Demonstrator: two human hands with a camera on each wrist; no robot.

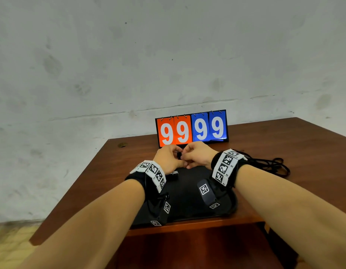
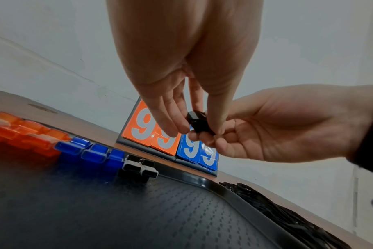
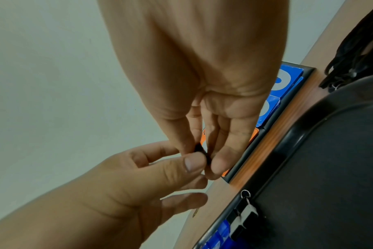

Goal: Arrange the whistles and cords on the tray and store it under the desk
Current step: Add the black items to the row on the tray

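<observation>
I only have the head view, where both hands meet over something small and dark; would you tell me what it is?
Observer: A black whistle, pinched by the left hand and the right hand, above the tray.
Operator: Thank you. Are any whistles on the tray already?
Observer: Yes. The left wrist view shows a row along the far rim: orange whistles, then blue whistles, then two black whistles.
Operator: And the cords?
Observer: The black cords lie bunched on the desk beyond the tray's right rim, not on it.
</observation>
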